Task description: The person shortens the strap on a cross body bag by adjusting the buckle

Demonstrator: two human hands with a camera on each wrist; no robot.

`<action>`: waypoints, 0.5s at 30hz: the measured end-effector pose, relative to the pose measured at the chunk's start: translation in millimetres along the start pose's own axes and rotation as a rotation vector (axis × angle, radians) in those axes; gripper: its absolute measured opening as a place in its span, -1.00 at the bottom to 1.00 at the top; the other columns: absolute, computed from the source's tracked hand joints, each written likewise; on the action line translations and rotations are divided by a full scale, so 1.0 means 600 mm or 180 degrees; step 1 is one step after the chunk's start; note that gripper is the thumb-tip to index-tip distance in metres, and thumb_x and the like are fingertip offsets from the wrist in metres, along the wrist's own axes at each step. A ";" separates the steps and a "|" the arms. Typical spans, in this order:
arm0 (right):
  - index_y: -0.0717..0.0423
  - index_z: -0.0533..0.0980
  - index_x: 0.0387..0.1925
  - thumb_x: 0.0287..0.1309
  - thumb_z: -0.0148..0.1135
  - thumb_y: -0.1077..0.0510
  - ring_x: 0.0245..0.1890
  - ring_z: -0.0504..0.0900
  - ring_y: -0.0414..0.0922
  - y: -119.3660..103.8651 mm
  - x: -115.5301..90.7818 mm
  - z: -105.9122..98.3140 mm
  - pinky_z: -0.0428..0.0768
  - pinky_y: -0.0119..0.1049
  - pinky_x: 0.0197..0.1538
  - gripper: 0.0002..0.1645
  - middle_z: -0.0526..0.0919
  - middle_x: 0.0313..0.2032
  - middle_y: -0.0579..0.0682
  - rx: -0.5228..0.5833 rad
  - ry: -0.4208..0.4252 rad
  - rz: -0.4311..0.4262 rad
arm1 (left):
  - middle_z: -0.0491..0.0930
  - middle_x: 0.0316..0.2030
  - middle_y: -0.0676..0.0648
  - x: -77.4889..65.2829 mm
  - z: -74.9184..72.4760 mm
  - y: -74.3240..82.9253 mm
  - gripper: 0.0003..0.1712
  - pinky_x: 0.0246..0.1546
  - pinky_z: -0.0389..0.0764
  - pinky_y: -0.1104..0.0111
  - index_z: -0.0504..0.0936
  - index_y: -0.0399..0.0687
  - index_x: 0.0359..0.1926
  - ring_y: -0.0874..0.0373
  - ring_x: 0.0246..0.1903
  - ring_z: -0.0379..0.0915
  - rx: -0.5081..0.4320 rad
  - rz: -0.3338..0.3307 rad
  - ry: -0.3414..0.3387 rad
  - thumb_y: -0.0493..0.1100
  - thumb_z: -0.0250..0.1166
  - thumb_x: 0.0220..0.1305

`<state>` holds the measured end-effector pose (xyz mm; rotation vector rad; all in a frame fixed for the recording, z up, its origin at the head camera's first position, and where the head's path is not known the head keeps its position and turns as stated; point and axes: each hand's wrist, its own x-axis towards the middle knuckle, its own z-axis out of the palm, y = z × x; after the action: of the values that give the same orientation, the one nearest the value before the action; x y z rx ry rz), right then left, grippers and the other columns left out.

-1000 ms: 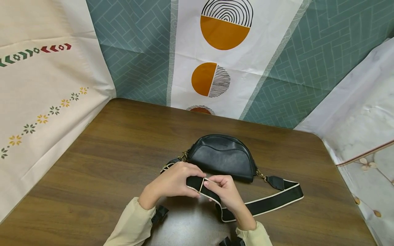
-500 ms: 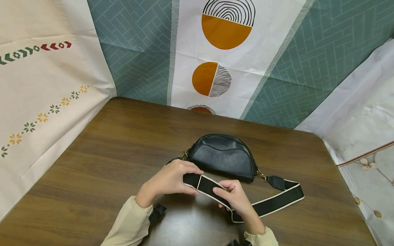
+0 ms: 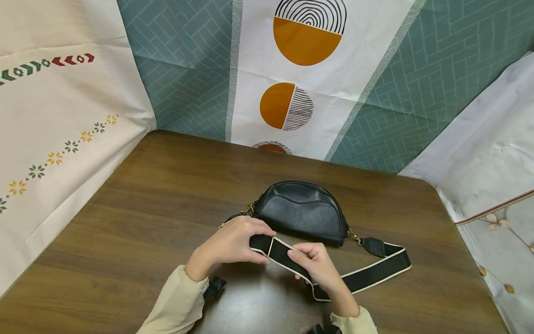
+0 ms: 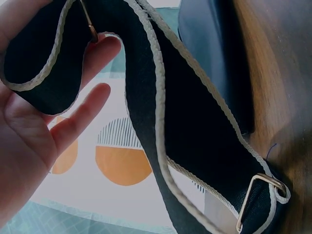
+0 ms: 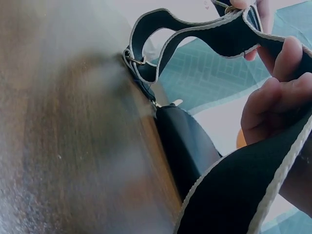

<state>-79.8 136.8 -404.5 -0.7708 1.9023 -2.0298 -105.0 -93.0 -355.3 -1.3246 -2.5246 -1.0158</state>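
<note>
A black half-moon handbag (image 3: 300,211) lies on the wooden table, its wide black strap (image 3: 373,274) edged in cream braid. My left hand (image 3: 233,243) grips the strap around a thin gold slider (image 3: 270,247), thumb and fingers at the slider's two ends. Farther right along the same strap, my right hand (image 3: 314,264) pinches the webbing between thumb and fingers. In the left wrist view, the strap loops through the left hand (image 4: 29,131), and a second gold buckle (image 4: 258,195) sits lower down. The right wrist view has the strap draping past the right hand (image 5: 273,102).
Gold clasps join the strap to both ends of the bag; the right one meets a black leather tab (image 3: 373,247). Patterned cloths (image 3: 187,69) hang behind and beside the wooden table (image 3: 175,195). Dark wrist bands show at both sleeves.
My right hand has slid right and slightly down along the strap, away from the slider, so more webbing shows between the hands. The left hand shifted slightly left and up. The bag stayed put.
</note>
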 end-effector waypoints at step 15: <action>0.61 0.37 -0.40 0.20 -0.07 0.37 -0.75 0.40 -0.34 -0.003 0.007 0.012 0.31 -0.42 -0.84 -0.76 0.54 -0.63 -0.16 0.0189 -0.0078 0.0019 | 0.58 -0.25 0.09 -0.003 -0.004 0.003 -0.49 -0.24 0.42 0.42 0.61 -0.08 -0.21 0.27 -0.27 0.46 -0.0052 -0.0058 -0.0013 -0.06 0.50 -0.30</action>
<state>-79.1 128.8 -402.1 -0.7709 1.8203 -2.0537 -102.6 -94.9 -353.4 -1.3116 -2.5411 -1.0407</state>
